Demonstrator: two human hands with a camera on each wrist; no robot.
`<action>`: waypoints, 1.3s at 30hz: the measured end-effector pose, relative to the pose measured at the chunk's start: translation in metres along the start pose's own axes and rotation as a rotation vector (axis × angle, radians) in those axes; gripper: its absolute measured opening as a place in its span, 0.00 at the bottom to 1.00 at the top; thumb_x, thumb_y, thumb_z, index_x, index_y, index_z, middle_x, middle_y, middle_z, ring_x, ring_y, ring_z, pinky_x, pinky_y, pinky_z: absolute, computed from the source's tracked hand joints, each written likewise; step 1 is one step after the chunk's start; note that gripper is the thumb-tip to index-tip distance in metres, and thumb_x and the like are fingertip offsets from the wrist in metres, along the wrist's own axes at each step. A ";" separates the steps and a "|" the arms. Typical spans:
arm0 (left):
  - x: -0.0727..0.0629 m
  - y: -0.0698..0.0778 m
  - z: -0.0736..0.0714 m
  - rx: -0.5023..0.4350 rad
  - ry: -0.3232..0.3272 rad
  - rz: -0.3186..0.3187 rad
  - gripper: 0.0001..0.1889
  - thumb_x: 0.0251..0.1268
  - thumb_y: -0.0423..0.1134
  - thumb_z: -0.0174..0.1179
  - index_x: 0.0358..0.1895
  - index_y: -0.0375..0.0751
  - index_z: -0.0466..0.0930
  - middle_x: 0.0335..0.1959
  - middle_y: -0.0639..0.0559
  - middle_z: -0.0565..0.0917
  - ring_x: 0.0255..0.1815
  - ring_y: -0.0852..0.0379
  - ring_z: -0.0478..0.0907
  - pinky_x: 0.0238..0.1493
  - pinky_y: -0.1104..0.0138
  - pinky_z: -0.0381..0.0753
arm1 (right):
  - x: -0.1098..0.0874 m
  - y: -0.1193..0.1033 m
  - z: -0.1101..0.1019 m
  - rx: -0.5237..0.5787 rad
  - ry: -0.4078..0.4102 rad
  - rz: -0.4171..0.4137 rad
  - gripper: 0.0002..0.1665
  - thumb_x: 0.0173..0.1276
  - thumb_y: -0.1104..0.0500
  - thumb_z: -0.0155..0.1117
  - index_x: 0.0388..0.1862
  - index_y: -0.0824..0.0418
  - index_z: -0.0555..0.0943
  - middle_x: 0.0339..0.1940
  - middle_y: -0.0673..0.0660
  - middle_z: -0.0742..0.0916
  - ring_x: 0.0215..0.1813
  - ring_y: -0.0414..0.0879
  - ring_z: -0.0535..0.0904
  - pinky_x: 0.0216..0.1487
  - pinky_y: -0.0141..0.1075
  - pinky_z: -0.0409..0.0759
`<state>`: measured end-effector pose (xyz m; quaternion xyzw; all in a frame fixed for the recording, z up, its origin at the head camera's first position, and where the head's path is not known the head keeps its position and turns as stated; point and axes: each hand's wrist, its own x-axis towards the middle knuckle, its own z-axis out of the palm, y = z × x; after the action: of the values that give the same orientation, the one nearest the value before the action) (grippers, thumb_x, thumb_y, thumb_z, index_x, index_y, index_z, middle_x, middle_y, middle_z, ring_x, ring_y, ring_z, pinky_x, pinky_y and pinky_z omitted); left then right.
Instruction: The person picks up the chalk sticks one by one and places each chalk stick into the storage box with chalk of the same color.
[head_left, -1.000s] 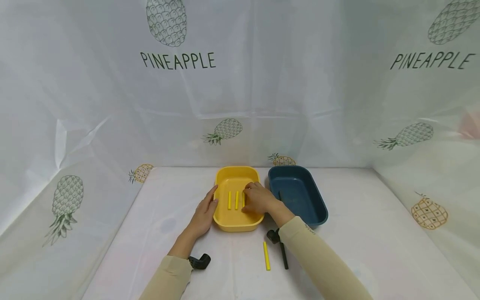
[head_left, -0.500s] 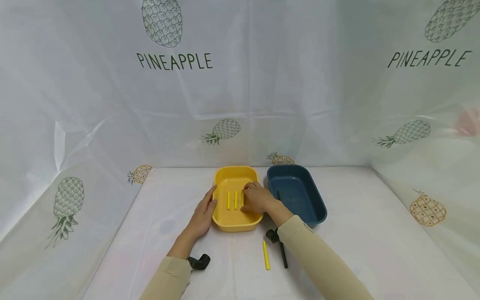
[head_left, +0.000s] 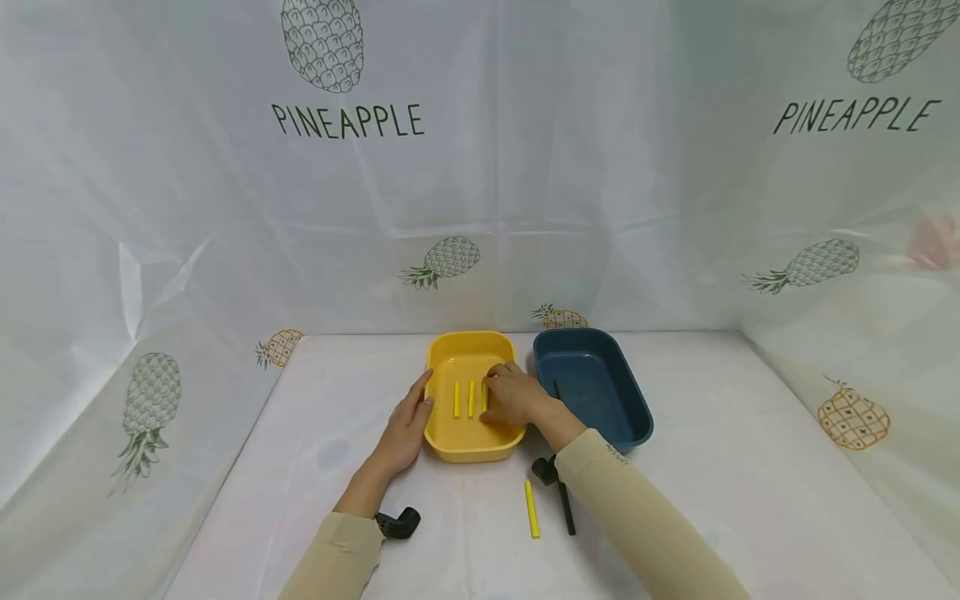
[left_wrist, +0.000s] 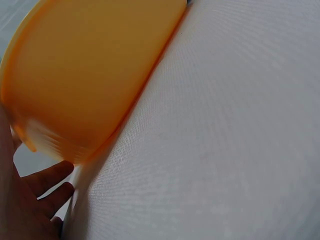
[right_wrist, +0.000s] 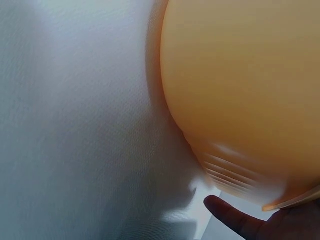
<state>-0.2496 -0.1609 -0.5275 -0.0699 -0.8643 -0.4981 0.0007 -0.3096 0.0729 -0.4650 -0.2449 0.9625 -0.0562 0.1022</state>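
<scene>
Tray [head_left: 468, 455], yellow, at frame centre, contains three sticks [head_left: 471, 400]. Right hand [head_left: 516, 396]: fingers clamped on the rightmost stick [head_left: 484, 397]. Left hand [head_left: 403, 429]: fingers extended, touching tray's left wall. Fourth stick [head_left: 532, 510] lies on bench [head_left: 300, 483], lower centre of frame.

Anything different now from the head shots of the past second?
Barely: the green pineapple print on the left sheet has shifted right; nothing was visibly grasped or released. Unchanged: left hand against the yellow tray, right hand at the rightmost yellow stick inside, loose yellow stick and blue tray.
</scene>
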 end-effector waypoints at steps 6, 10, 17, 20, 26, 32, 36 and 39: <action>0.000 -0.001 0.000 -0.001 0.005 0.004 0.28 0.86 0.58 0.37 0.83 0.73 0.48 0.83 0.45 0.61 0.83 0.39 0.58 0.81 0.38 0.55 | -0.001 0.000 -0.001 0.018 0.001 -0.011 0.43 0.66 0.38 0.72 0.74 0.58 0.75 0.75 0.56 0.75 0.69 0.51 0.69 0.72 0.44 0.75; 0.001 -0.002 0.000 -0.005 0.004 0.005 0.28 0.86 0.58 0.37 0.83 0.73 0.48 0.84 0.46 0.60 0.83 0.39 0.57 0.81 0.38 0.54 | 0.000 0.002 0.000 0.035 0.003 -0.019 0.43 0.67 0.38 0.72 0.75 0.58 0.75 0.75 0.56 0.75 0.70 0.52 0.69 0.73 0.45 0.75; -0.001 -0.001 -0.001 -0.015 -0.004 -0.021 0.27 0.84 0.61 0.37 0.81 0.80 0.47 0.84 0.49 0.59 0.85 0.41 0.55 0.82 0.38 0.52 | -0.002 0.002 -0.005 0.098 0.009 -0.033 0.41 0.68 0.40 0.72 0.73 0.58 0.76 0.74 0.57 0.76 0.70 0.52 0.69 0.74 0.48 0.73; -0.002 -0.001 0.000 -0.015 -0.002 -0.020 0.27 0.84 0.61 0.37 0.81 0.80 0.48 0.84 0.48 0.59 0.85 0.41 0.54 0.82 0.38 0.52 | -0.004 0.003 -0.006 0.120 0.014 -0.041 0.39 0.68 0.41 0.72 0.73 0.58 0.77 0.73 0.57 0.76 0.70 0.52 0.70 0.74 0.49 0.73; -0.003 0.000 0.001 -0.011 0.004 -0.020 0.27 0.85 0.61 0.37 0.81 0.79 0.48 0.84 0.48 0.60 0.84 0.41 0.56 0.82 0.38 0.53 | -0.005 0.006 -0.005 0.134 0.027 -0.064 0.38 0.69 0.41 0.71 0.72 0.56 0.77 0.73 0.56 0.76 0.71 0.51 0.70 0.73 0.49 0.73; -0.004 0.001 0.002 -0.005 0.008 -0.027 0.27 0.85 0.61 0.37 0.82 0.78 0.48 0.84 0.48 0.60 0.84 0.40 0.56 0.81 0.37 0.53 | -0.012 0.007 -0.010 0.144 0.021 -0.085 0.38 0.70 0.42 0.71 0.74 0.56 0.76 0.75 0.57 0.75 0.75 0.53 0.69 0.76 0.52 0.70; -0.003 0.001 0.002 -0.004 0.009 -0.021 0.27 0.85 0.60 0.37 0.82 0.77 0.48 0.84 0.47 0.59 0.84 0.40 0.56 0.81 0.37 0.53 | -0.017 0.008 -0.013 0.144 0.034 -0.098 0.38 0.70 0.42 0.71 0.73 0.55 0.76 0.75 0.57 0.75 0.76 0.54 0.68 0.77 0.54 0.69; -0.003 0.001 0.002 -0.006 0.012 -0.017 0.27 0.85 0.59 0.37 0.82 0.77 0.48 0.84 0.47 0.60 0.84 0.39 0.56 0.81 0.37 0.53 | -0.020 0.009 -0.016 0.152 0.049 -0.102 0.38 0.69 0.42 0.72 0.73 0.55 0.76 0.75 0.56 0.75 0.76 0.54 0.68 0.78 0.55 0.67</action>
<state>-0.2461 -0.1587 -0.5281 -0.0594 -0.8633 -0.5011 0.0013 -0.2998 0.0918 -0.4476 -0.2838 0.9439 -0.1404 0.0940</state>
